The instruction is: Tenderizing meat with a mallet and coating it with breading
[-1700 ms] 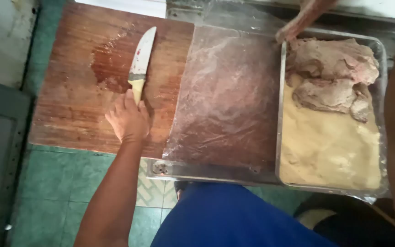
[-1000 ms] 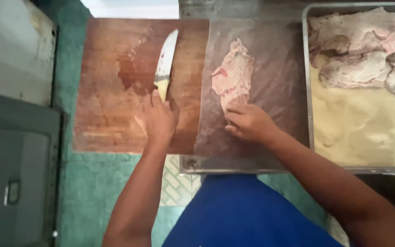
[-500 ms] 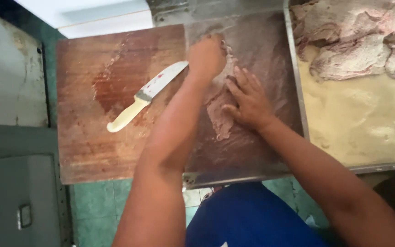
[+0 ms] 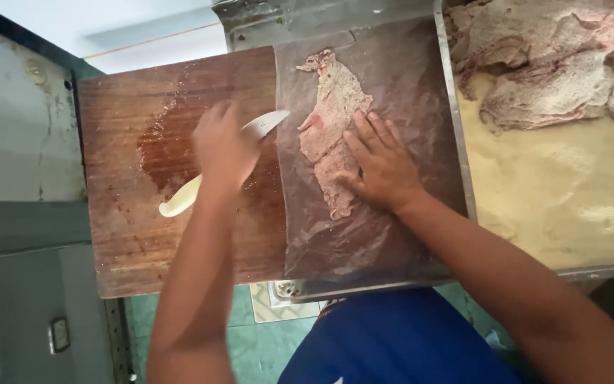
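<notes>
tray (image 4: 463, 178) of breadcrumbs and coated cutlets far right | wooden board (image 4: 129, 235) left | plastic sheet (image 4: 392, 92) centre carries the breaded cutlet (image 4: 328, 121) | my right hand (image 4: 381, 167) flat, open, pinning its edge | my left hand (image 4: 220, 146) over the knife (image 4: 193, 192), grip unclear | best to seat the handle firmly, keep fingertips clear

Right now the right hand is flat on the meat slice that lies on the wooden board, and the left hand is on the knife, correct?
Not quite. In the head view the meat slice lies on the clear plastic sheet, not the wooden board. The right hand rests flat on it, and the left hand is on the knife.
</notes>
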